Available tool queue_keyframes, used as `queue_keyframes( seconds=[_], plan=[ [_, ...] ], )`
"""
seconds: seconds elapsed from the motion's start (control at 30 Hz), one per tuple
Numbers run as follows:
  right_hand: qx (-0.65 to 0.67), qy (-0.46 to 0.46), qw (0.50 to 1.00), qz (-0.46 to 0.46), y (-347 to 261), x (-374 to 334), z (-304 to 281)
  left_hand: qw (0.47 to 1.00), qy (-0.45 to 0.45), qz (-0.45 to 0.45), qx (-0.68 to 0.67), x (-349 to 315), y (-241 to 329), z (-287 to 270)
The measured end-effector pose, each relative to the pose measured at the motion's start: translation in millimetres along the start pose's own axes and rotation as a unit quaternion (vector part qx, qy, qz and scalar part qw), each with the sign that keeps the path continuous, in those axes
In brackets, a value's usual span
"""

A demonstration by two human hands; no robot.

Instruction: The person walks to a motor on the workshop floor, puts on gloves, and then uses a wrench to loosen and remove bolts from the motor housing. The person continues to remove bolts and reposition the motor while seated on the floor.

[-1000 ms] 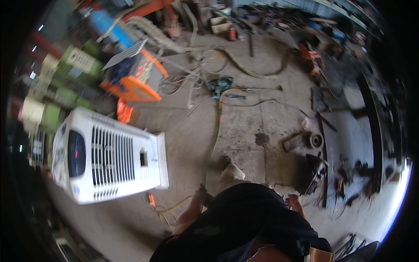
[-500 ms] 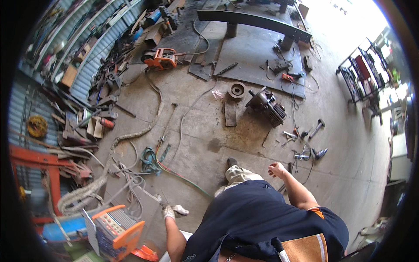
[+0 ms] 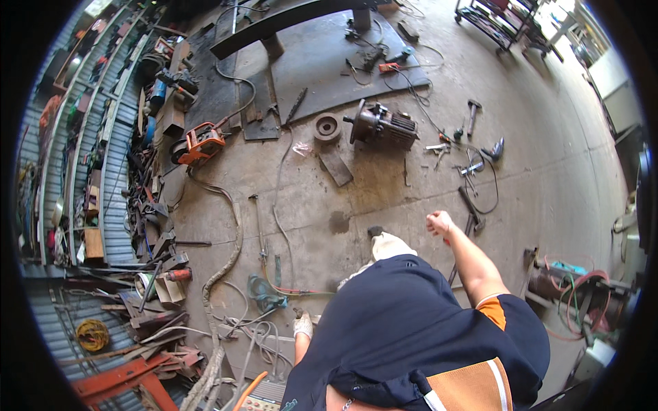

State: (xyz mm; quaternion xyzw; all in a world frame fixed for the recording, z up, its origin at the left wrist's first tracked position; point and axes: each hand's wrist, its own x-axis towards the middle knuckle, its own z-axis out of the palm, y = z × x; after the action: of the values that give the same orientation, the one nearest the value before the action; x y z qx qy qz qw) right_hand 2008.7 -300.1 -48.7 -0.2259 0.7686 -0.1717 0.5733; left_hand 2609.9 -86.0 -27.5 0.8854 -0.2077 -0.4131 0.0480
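Observation:
My left hand (image 3: 302, 325), in a pale work glove, hangs low beside my body with its fingers closed. A small dark piece shows at its fingertips, too small to name. Beyond it lies a teal strap or cloth bundle (image 3: 264, 293) on the floor, with grey cables (image 3: 264, 339) just to the left. My right hand (image 3: 439, 222) is bare and held out in front of me, its fingers curled in with nothing seen in them. On the floor beside it are a hammer-like tool (image 3: 479, 223) and a dark-handled tool (image 3: 467, 200).
Ahead lie an electric motor (image 3: 387, 127), a round metal pulley (image 3: 327, 128), a flat steel plate (image 3: 335, 168) and an orange wire feeder (image 3: 203, 142). A thick sheathed cable (image 3: 236, 236) runs along the left. Hoses on a cylinder (image 3: 548, 281) are at right.
My view has turned to the right, and the floor things have shifted. My right hand's fingers have curled in. My left hand sits nearer my body, and the orange machine beside it is mostly out of view.

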Motion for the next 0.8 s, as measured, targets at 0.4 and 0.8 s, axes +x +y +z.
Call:
queue_keyframes(
  seconds=[0.4,0.8],
  plan=[
    [-0.001,-0.005,0.997,0.073,116.0,-141.6,96.4,0.997,-0.062,0.013,0.032,102.7,-116.1,-65.1],
    [0.032,-0.056,0.993,-0.096,22.0,-155.2,83.1,0.865,-0.215,0.076,-0.447,10.3,123.4,-109.5]
  ],
)
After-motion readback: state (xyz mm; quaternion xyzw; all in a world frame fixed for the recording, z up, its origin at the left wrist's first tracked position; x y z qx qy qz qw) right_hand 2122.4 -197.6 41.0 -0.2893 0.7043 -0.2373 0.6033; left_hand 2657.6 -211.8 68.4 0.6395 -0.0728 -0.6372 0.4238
